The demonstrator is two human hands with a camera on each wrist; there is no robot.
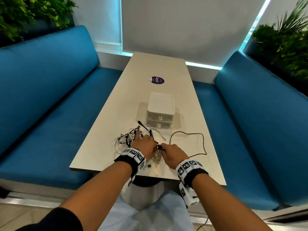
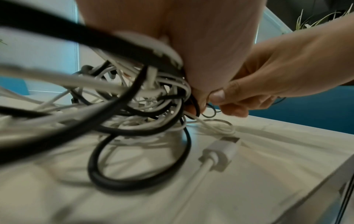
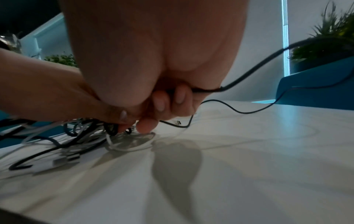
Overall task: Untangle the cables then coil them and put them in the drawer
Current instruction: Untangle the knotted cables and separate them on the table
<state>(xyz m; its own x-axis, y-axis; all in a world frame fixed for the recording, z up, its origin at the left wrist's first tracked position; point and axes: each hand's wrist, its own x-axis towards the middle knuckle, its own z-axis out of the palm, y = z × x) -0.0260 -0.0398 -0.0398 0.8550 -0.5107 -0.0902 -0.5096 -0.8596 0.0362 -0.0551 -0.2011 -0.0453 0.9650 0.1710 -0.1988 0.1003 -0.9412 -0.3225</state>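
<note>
A tangle of black and white cables (image 1: 126,140) lies on the near part of the table (image 1: 150,67). My left hand (image 1: 150,142) reaches down into the tangle's right side, and in the left wrist view it (image 2: 195,106) pinches strands of the bundle (image 2: 134,98). My right hand (image 1: 162,148) meets it fingertip to fingertip, fingers curled (image 3: 168,103) round a thin black cable (image 3: 258,63). That cable runs off in a wide loop (image 1: 188,142) to the right. The white two-drawer box (image 1: 160,114) stands just beyond, both drawers shut.
A white USB plug (image 2: 220,153) lies loose near the table's front edge by my left wrist. A purple round sticker (image 1: 157,80) sits farther up the table. Blue benches (image 1: 50,97) flank both sides, with plants (image 1: 286,40) behind them.
</note>
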